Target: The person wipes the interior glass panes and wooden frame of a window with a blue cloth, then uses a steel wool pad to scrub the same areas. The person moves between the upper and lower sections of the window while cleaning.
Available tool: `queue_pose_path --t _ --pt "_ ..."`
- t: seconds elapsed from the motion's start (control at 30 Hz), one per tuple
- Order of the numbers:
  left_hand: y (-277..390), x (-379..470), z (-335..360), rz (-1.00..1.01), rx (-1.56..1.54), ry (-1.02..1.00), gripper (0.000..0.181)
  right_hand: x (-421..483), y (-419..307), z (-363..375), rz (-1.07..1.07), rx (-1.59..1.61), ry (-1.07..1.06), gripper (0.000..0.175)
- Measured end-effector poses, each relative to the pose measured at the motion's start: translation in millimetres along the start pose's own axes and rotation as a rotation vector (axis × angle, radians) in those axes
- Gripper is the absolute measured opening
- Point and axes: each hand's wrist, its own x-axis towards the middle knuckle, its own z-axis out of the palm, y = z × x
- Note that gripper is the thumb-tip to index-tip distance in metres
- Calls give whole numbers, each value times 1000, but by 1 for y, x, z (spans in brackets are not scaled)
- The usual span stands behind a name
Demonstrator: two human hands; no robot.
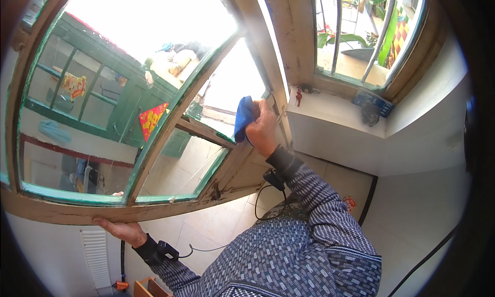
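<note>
A glazed wooden door (58, 214) with several panes set in green-edged bars fills the left and middle of the view. In my right hand (264, 129) is a blue cloth (243, 117), bunched at the fingers and held against the glass and bar near the door's far side. My left hand (125, 232) grips the door's near edge, its thumb on the wood. Its fingers are mostly hidden behind the frame, with a fingertip showing through the glass. A wooden crossbar (205, 131) separates two panes beside the cloth.
A barred window (352, 38) stands at upper right. On its white sill (328, 107) are a red-tagged item (298, 97), a blue plate with writing (381, 104) and a dark crumpled bag (370, 115). A black cable (258, 202) hangs by my right wrist. An orange-brown wooden piece (149, 287) stands below.
</note>
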Motion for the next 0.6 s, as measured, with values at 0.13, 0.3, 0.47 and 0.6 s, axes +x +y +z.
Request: queue_pose_path --t 0.13,0.3,0.47,0.6 --pt "0 -1 1 -5 13 17 81 25 2 -6 118 -37 79 18" --pt "-2 1 -4 -20 -18 -27 81 32 14 -13 65 -58 84 20" --pt "0 0 -5 -28 -51 -124 79 47 20 -17 -16 -130 156 16" --pt "1 -3 2 -14 -3 19 80 52 18 -25 45 -148 -34 19"
